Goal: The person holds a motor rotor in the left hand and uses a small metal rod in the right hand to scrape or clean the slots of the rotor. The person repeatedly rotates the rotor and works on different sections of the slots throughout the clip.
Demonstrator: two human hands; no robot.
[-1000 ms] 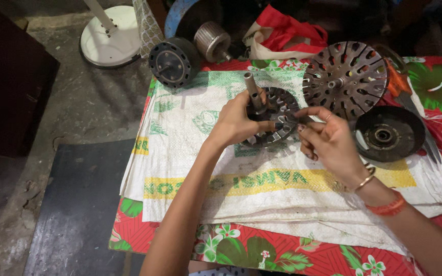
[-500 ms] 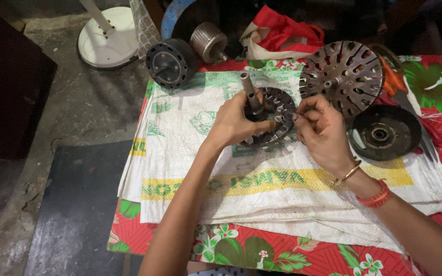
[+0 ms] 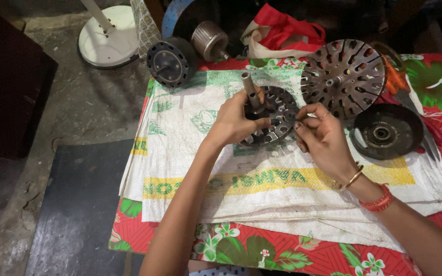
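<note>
— What do the hands hold?

— The left hand [image 3: 234, 122] is curled around a slotted metal stator [image 3: 272, 121], thumb laid across its face, fingers behind its near-left edge. The right hand [image 3: 321, 138] has its fingertips pinched together at the stator's right rim; whether anything thin lies between them cannot be told.

— How does the stator look?

— A dark, round disc ringed with open slots, tilted up off the sack [image 3: 262, 179], with a grey shaft [image 3: 249, 88] rising from its centre, just above the left thumb. It sits between the two hands, touching both.

— And around the stator?

— Up and to its right, a larger slotted disc [image 3: 344, 75] stands close by. To the stator's right, beyond the right hand, a black round cover [image 3: 387, 132] lies flat. Up and left of it rest a black motor housing [image 3: 171, 61] and a ribbed rotor [image 3: 210, 41]. The white sack beneath the stator covers a red flowered cloth [image 3: 282, 255].
</note>
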